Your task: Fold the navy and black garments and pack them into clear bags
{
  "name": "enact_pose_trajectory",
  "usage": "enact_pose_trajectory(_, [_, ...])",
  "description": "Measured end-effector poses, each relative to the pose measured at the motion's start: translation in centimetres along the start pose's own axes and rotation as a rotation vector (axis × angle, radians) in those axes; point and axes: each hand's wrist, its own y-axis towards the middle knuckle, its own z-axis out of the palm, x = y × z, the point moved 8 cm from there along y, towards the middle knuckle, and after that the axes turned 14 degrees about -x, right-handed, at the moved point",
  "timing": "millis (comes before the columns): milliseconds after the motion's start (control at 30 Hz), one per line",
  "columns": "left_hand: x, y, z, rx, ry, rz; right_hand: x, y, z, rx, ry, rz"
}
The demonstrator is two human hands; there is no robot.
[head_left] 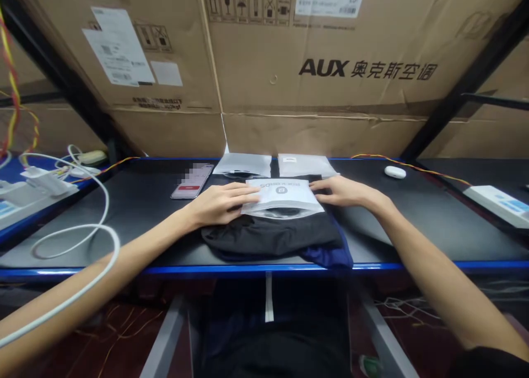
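A folded dark garment (273, 237) lies on the black tabletop (144, 212) near its front edge. A white frosted plastic bag (283, 197) with printed lettering lies on top of its far part. My left hand (221, 203) rests on the bag's left edge, fingers laid flat over bag and cloth. My right hand (345, 192) touches the bag's right edge, fingers stretched toward it. Neither hand visibly grips anything.
Two more white bags (243, 164) (303, 166) lie behind. A phone (193, 181) lies left of them, a small white case (395, 172) to the right. White cables (82, 229) and a power strip (39, 182) sit left, another strip (498, 201) right. Cardboard boxes (322, 64) wall the back.
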Motion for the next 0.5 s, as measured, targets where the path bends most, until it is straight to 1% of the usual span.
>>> enact_pose_trajectory(133, [-0.7, -1.1, -1.2, -0.198, 0.018, 0.097, -0.1, 0.1, 0.0, -0.014, 0.003, -0.010])
enact_pose_trajectory(200, [-1.0, -1.4, -1.7, -0.263, 0.012, 0.121, -0.2, 0.1, 0.0, -0.029, -0.027, -0.004])
enact_pose_trajectory(267, [-1.2, -1.4, -2.0, -0.281, 0.013, 0.134, -0.4, 0.2, -0.3, -0.067, -0.087, 0.020])
enact_pose_trajectory(333, [-1.4, -1.3, -2.1, -0.270, 0.023, 0.153, -0.5, 0.2, -1.0, -0.138, -0.149, 0.063])
enact_pose_trajectory(433, [-1.7, -1.3, -2.1, -0.258, 0.044, 0.190, 0.2, 0.2, -2.6, -0.314, -0.163, 0.107])
enact_pose_trajectory(500, [-1.9, -1.4, -2.2, -0.271, 0.053, 0.209, 1.6, 0.2, -3.2, -0.450, -0.097, 0.073])
